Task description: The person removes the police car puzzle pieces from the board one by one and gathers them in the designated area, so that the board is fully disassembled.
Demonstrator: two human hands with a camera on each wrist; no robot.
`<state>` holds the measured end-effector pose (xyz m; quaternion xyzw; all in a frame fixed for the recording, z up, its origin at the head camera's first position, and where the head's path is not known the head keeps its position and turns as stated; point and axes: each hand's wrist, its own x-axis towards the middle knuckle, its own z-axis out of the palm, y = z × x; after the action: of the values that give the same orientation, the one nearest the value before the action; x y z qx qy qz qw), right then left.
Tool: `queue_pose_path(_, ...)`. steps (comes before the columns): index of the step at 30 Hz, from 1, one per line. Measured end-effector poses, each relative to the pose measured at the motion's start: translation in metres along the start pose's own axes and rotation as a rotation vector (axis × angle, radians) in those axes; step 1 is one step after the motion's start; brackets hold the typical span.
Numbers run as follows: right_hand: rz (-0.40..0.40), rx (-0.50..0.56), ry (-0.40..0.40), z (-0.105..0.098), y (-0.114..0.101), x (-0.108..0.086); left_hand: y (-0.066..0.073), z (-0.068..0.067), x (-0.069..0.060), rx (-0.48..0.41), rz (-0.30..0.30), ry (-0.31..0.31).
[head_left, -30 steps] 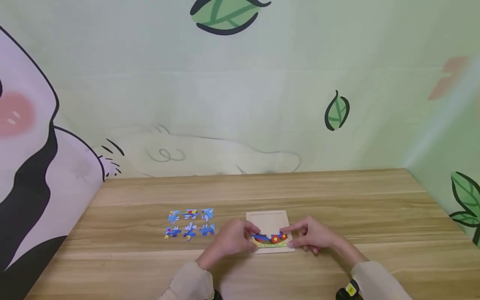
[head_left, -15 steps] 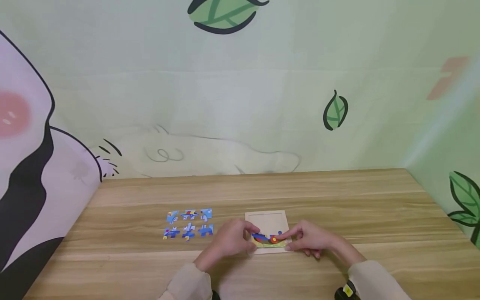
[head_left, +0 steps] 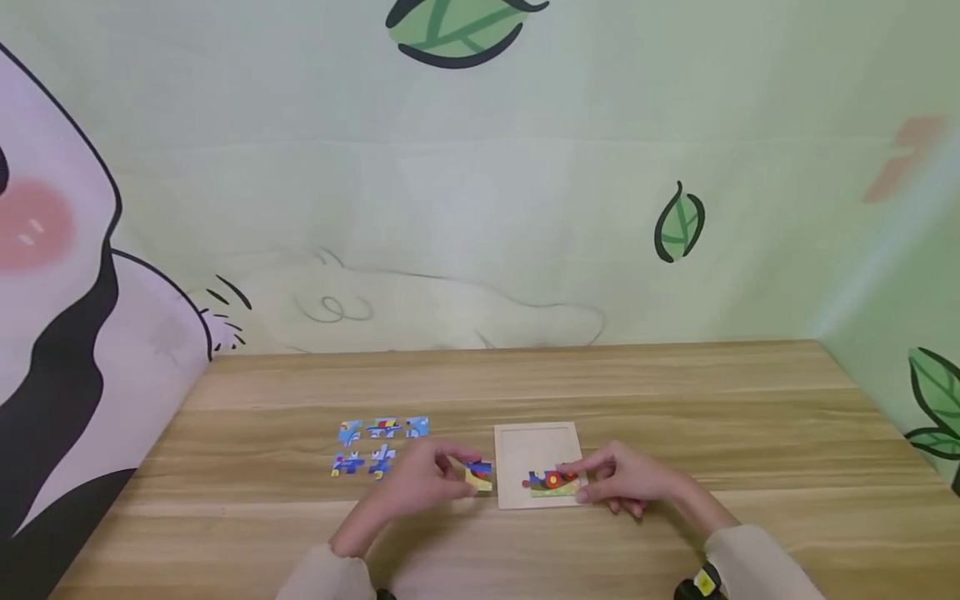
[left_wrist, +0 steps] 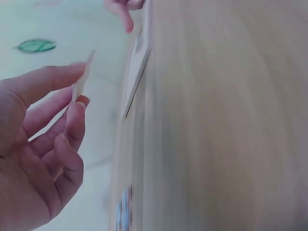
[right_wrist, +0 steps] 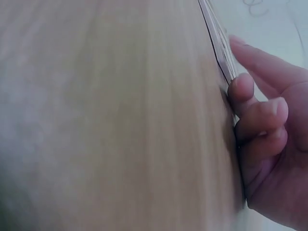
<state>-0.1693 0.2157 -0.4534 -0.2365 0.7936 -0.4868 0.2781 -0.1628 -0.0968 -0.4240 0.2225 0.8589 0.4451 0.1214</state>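
Observation:
My left hand [head_left: 423,479] pinches a jigsaw piece [head_left: 480,477], yellow below and blue with red above, just left of the wooden puzzle tray [head_left: 517,446]. In the left wrist view the piece [left_wrist: 81,82] is seen edge-on between the fingertips, off the table. Joined pieces [head_left: 553,482] with red-and-yellow wheels on a green strip lie in the tray's lower right part. My right hand [head_left: 622,475] rests at the tray's right side, index fingertip and thumb touching these pieces, its other fingers bent. In the right wrist view the right hand [right_wrist: 274,110] lies against the tray edge.
Several loose blue jigsaw pieces [head_left: 348,464] lie in two rows left of the tray, partly covered by the left hand. The wood-grain table [head_left: 675,400] meets a printed cloth wall [head_left: 480,208] at the back.
My left hand has lifted the lower-left piece out of the tray and moved left with it. The right index finger slid left onto the wheels, then back right.

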Motion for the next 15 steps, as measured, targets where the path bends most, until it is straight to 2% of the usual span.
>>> queue_pose_path(6, 0.002, 0.027, 0.02, -0.002, 0.003, 0.0, -0.019, -0.027, -0.032, -0.004, -0.027, 0.039)
queue_pose_path(15, 0.041, 0.026, 0.05, 0.0, 0.001, 0.003, -0.055, -0.066, -0.073, 0.03, -0.122, 0.106)
